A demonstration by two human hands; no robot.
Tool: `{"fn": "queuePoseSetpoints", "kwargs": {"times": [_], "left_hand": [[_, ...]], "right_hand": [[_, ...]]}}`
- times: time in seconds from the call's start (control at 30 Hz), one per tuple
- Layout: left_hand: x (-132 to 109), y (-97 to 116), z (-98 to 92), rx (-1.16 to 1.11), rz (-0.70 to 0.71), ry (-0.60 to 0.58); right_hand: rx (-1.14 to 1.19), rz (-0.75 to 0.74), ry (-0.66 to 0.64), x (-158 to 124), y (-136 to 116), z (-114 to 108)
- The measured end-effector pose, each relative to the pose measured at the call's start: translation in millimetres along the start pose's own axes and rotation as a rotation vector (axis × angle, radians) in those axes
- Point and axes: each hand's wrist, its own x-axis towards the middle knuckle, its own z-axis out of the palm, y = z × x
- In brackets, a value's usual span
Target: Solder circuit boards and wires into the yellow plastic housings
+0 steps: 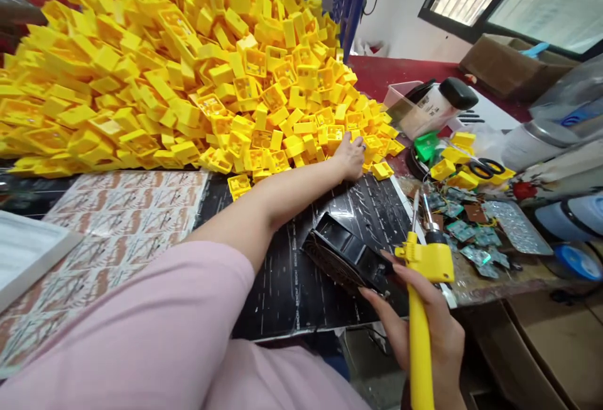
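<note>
My left hand reaches to the front right edge of a big heap of yellow plastic casings. Its fingers are curled among them, and what they hold, if anything, is hidden. With thumb and fingers, my right hand pinches one end of a black plastic housing, a hollow box with a ridged, grille-like face, tilted above the black mat. Across the right hand runs a yellow-handled tool with a metal tip pointing away from me; whether the fingers grip it I cannot tell.
To the right lie small green circuit boards with wires, black-handled scissors and a clear tub with a black-capped bottle. A patterned sheet and a white tray are at left. Cardboard boxes stand below right.
</note>
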Motion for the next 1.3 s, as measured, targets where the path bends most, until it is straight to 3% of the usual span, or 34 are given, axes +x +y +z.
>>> {"fn": "queuePoseSetpoints", "kwargs": {"times": [0.47,0.7,0.87,1.0,1.13,1.23,1.3], "left_hand": [[-108,-56,-3.3,-0.018,-0.113,-0.074],[-188,-87,-3.5,0.007,-0.208,-0.097],[-244,-115,2.6,0.049,-0.307,-0.208],[-278,-142,3.3,0.071,-0.296,-0.205],[-280,-150,-22.0,0.018,-0.357,-0.250],[-248,-120,-44.1,0.017,-0.420,-0.068],[-211,-88,-47.8,-0.085,-0.286,-0.003]], "right_hand": [[-0.011,0.029,0.001,0,0,-1],[-0.004,0.023,0.025,-3,4,-2],[-0.040,0.002,0.030,2,4,-4],[-0.068,-0.019,0.021,4,3,-4],[-0.102,-0.042,0.020,5,2,-3],[-0.069,-0.044,0.041,6,2,-1],[-0.048,-0.029,0.058,7,1,1]]}}
